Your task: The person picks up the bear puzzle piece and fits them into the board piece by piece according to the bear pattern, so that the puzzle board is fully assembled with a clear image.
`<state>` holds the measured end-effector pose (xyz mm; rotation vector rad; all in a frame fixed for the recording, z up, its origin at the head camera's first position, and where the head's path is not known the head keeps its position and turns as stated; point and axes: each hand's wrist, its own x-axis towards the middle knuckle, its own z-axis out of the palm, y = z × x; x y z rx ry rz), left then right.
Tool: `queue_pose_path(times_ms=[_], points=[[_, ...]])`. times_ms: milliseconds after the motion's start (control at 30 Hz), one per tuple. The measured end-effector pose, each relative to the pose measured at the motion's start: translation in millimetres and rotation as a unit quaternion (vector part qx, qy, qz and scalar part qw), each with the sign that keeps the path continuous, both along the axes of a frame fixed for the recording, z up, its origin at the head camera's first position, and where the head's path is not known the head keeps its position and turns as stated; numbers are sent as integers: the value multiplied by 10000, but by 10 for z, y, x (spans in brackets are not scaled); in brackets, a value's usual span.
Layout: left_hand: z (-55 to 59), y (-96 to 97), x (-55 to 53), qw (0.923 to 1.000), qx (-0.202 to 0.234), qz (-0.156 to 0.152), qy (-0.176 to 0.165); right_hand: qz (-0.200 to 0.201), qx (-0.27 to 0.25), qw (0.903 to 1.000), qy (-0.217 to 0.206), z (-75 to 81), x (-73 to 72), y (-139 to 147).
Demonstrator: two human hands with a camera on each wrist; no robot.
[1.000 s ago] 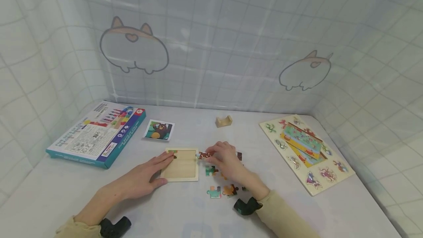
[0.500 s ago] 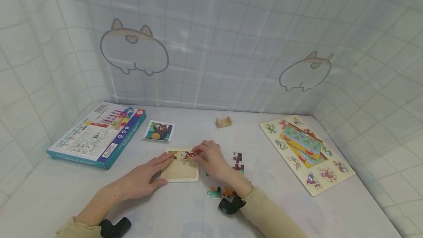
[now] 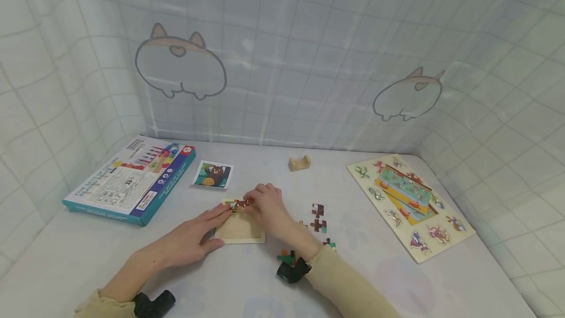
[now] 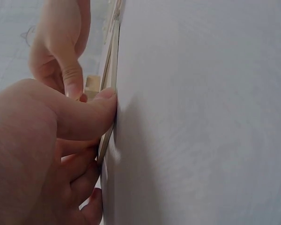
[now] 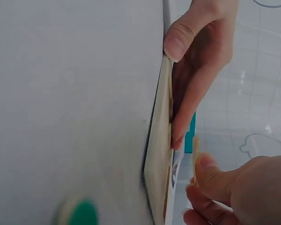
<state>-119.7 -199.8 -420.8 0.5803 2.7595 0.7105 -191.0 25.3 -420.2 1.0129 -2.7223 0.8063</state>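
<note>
My left hand (image 3: 194, 237) rests on the left side of a shallow square wooden puzzle tray (image 3: 240, 233). Its fingers lie straight over the top left corner, and the thumb (image 4: 96, 115) touches the near edge. Over the tray's far side, my right hand (image 3: 270, 215) pinches a brown jigsaw piece (image 3: 241, 205) between thumb and fingers. From the right wrist view, this piece (image 5: 195, 145) stands tilted, edge-on. Green and brown colour shows at the tray's top left, partly covered by my left fingertips. Whether the pinched piece touches the tray cannot be told.
Several loose jigsaw pieces (image 3: 318, 225) lie right of the tray, some hidden under my right forearm. Behind it are a bear picture card (image 3: 213, 175) and a small wooden block (image 3: 299, 163). A flat box (image 3: 132, 180) lies left; an animal puzzle board (image 3: 446, 244) with cards lies right.
My right hand has carried the brown piece leftward, from beside the tray to over its far left part. The left hand has stayed in place.
</note>
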Motion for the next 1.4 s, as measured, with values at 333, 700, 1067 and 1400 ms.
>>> queue_pose_path(times_ms=[333,700,1067,1400], points=[[15,-17,4,9999,-13,-7,164,-120,64,9999,-59,-51,-14,-22],[3,10,-11,9998,1,36,210,-216,135,9994,-249,-67,-11,20],[-11,26,-18,9998,-51,77,173,-222,-44,9993,-301,-89,-5,18],[29,98,1,9978,-453,142,469,-220,-3,9992,-345,-94,-6,1]])
